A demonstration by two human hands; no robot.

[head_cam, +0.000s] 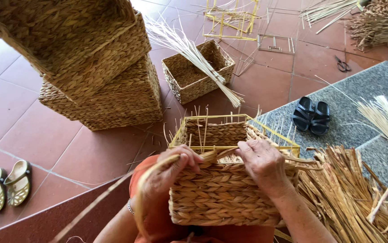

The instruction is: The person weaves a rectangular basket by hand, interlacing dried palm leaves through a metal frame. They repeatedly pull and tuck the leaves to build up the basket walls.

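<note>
Basket: a half-woven basket [223,198] rests on the person's lap, near centre, its yellow frame [243,120] bare along the far rim.
Left hand: the left hand [172,168] sits at the basket's near left rim, fingers curled shut on a strand [146,180] that loops down and out to the near left.
Right hand: the right hand [262,163] lies on the near rim just right of centre, fingers together and bent, pressing the weave; whether they pinch a strand I cannot tell.
Stack: finished baskets [99,76] are piled far left on the red tiles [32,121].
Small basket: an open basket [197,72] stands far centre with a bundle [194,54] of pale reeds leaning across it.
Fibre: a heap of dried fibre [351,193] lies just right of the lap.
Footwear: black sandals [312,117] on the grey mat [365,85] to the right; pale sandals [6,185] near left.
Scissors: scissors [342,64] lie far right on the tiles.
</note>
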